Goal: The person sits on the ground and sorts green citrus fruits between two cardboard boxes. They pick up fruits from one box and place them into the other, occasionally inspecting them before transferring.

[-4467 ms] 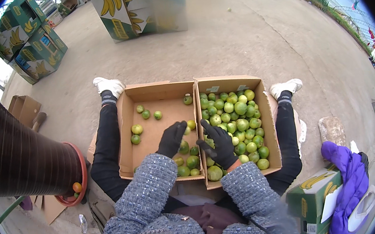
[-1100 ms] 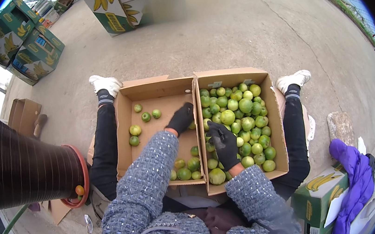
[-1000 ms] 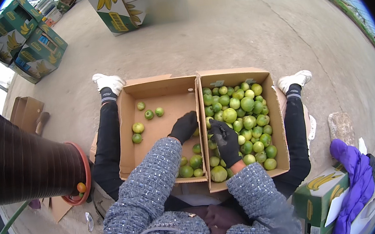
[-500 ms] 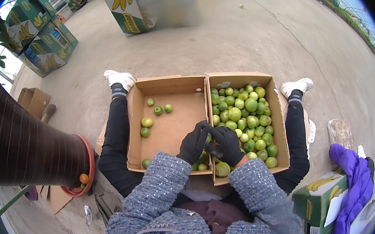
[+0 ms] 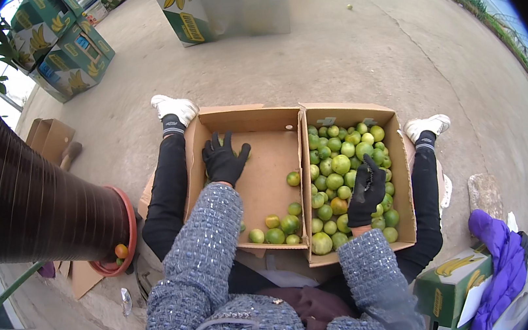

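Observation:
My left hand (image 5: 225, 160), in a black glove, reaches into the far left part of the left cardboard box (image 5: 258, 172). Its fingers are spread low over small green tomatoes, which they mostly hide. Over the heap of tomatoes (image 5: 341, 164) in the right cardboard box (image 5: 351, 109) is my right hand (image 5: 367, 192), also gloved. It is seen edge-on with its fingers stretched out, and nothing shows in it. Several green tomatoes (image 5: 275, 236) lie along the near right side of the left box. One orange tomato (image 5: 339, 206) shows beside my right hand.
The two boxes stand side by side between my outstretched legs. To the left is a large brown pot (image 5: 50, 198) on a red saucer. Banana boxes (image 5: 70, 60) are stacked farther back. A purple garment (image 5: 497, 268) drapes over another box (image 5: 453, 280) at the lower right.
My hands were together near the shared wall of the boxes. The left has moved far left into the left box and spread open; the right has moved over the heap. More tomatoes show near the wall.

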Tool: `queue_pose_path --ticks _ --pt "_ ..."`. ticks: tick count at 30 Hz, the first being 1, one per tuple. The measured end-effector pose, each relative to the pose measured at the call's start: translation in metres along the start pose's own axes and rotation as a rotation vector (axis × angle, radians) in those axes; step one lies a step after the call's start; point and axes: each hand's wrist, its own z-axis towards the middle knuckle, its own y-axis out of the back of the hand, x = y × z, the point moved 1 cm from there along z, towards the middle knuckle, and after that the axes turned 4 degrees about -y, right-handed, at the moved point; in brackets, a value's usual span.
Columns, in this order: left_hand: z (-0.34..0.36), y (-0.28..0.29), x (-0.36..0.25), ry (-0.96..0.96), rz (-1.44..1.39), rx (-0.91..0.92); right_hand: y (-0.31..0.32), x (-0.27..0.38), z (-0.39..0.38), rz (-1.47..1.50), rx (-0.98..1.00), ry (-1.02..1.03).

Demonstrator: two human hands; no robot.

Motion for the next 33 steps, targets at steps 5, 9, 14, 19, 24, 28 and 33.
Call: queue_pose_path --ticks 5,9,14,19,24,28,33 --pt "0.018 -0.016 0.023 -0.067 -0.135 0.157 -0.011 0.015 -0.004 -0.042 0.052 0.233" --pt "0.012 -0.003 0.003 -0.144 -0.116 0.315 -0.015 0.011 -0.005 -0.026 0.135 0.231" --pt "-0.020 -0.016 -0.015 -0.304 -0.108 0.292 -0.022 0.011 -0.003 0.020 0.196 0.230" --pt "-0.057 -0.007 -0.044 -0.279 -0.054 0.465 -0.020 0.006 -0.007 -0.031 0.216 0.258" --pt "-0.075 0.007 -0.053 -0.346 -0.462 0.598 -0.018 0.014 -0.011 0.008 0.356 0.329" --pt "-0.095 0.035 -0.058 -0.032 -1.369 0.923 -0.017 0.038 -0.020 -0.060 0.629 0.540" --pt "-0.111 0.058 -0.071 -0.283 -1.288 0.925 -0.013 0.043 -0.033 -0.074 0.858 0.650"
